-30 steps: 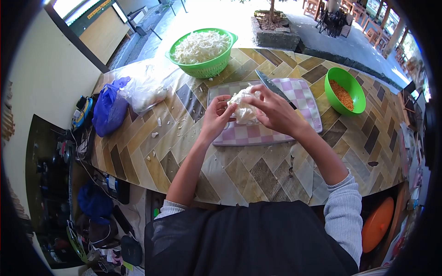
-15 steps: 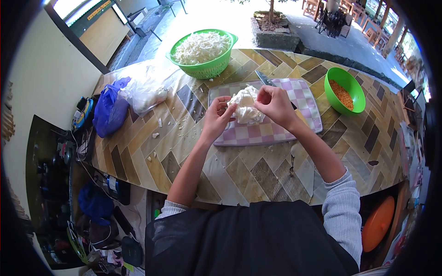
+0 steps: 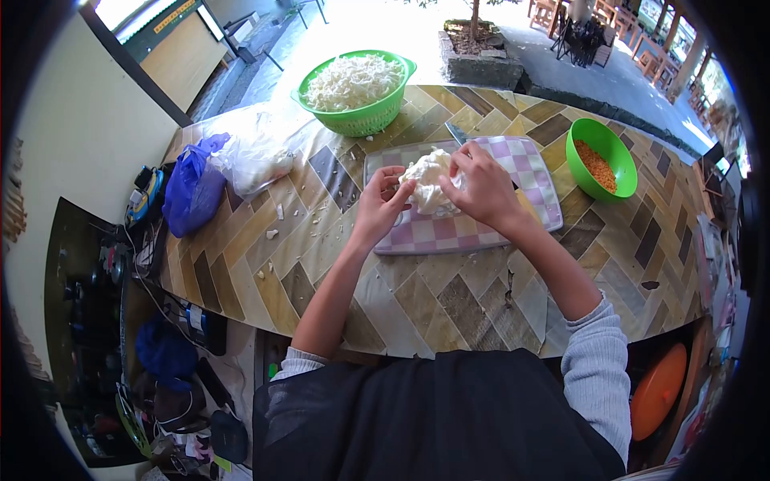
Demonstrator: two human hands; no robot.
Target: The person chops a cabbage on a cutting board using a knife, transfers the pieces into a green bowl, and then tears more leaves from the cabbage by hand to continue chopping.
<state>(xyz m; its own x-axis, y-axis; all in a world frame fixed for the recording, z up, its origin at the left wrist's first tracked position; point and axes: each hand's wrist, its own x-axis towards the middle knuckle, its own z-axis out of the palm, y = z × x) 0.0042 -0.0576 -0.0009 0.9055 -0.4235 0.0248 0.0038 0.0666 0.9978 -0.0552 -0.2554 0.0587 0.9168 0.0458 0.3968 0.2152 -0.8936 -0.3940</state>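
Note:
A soft white clump (image 3: 429, 183) is between both hands, over the pink and white checkered cutting board (image 3: 449, 234). My left hand (image 3: 383, 202) grips its left side with thumb and fingers. On its right side, my right hand (image 3: 485, 186) has bent fingers closed on the clump. A knife (image 3: 457, 134) lies on the board beyond my right hand, its handle partly hidden behind the hand.
A green colander (image 3: 358, 120) heaped with white shreds stands at the back. At the right is a green bowl (image 3: 589, 136) with orange crumbs. Blue (image 3: 195, 188) and clear (image 3: 253, 164) plastic bags lie at the left. Small white scraps dot the table (image 3: 385, 309).
My right hand has turned slightly, and its fingers now cover more of the clump's right side. My left hand has barely moved.

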